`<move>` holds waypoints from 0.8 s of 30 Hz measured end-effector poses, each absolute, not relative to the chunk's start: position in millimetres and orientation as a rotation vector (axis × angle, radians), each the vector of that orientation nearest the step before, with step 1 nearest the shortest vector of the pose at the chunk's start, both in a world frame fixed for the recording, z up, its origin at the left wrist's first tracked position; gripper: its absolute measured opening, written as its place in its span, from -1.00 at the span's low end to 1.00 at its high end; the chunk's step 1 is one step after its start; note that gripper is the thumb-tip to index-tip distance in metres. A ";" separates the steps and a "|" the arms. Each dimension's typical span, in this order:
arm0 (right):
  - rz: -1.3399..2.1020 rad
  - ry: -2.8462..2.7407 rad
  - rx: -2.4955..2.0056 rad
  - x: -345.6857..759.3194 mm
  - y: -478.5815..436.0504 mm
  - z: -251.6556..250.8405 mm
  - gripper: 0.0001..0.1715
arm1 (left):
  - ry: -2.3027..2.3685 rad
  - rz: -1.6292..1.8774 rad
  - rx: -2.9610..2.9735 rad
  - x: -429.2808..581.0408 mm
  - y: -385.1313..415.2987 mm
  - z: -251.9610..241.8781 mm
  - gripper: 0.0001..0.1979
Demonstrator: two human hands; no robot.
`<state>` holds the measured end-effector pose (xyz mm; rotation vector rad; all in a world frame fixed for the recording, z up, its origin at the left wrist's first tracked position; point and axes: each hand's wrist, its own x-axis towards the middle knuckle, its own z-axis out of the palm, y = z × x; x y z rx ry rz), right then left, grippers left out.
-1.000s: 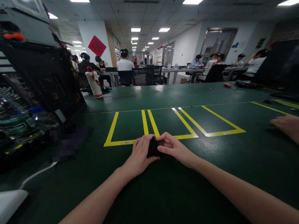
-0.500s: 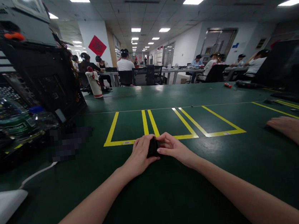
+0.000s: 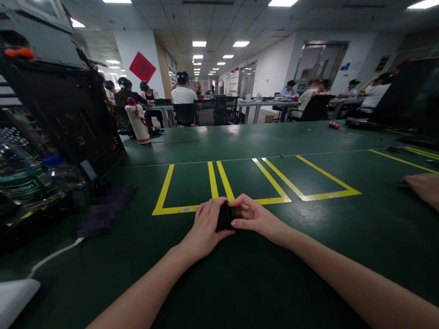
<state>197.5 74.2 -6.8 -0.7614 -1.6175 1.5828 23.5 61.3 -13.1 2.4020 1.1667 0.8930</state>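
Note:
Both of my hands rest on the green table (image 3: 235, 300) just in front of the yellow taped boxes (image 3: 245, 182). A small black object (image 3: 223, 218) sits between them. My left hand (image 3: 205, 228) curls over its left side with the fingers closed around it. My right hand (image 3: 254, 217) pinches its right side, thumb underneath. Most of the object is hidden by my fingers, so I cannot name it.
A co-worker's hand (image 3: 436, 190) lies flat on the table at the right edge. At the left stand black equipment (image 3: 59, 114), a water bottle (image 3: 14, 172), a white device (image 3: 1, 305) with a cable. A white bottle (image 3: 138, 122) stands further back. People sit at desks behind.
My hands and the black object have stayed where they were. The co-worker's hand at the right has drawn back toward the right edge.

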 end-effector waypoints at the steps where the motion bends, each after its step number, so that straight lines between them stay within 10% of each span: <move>1: 1.581 -1.610 -0.756 197.4 74.1 -7.0 -0.63 | 1.166 0.897 2.403 23.3 61.2 -12.9 -0.41; 24: 1.449 -1.597 -0.861 194.8 72.5 -7.6 -0.71 | 1.157 0.914 2.419 24.2 62.4 -12.7 -0.39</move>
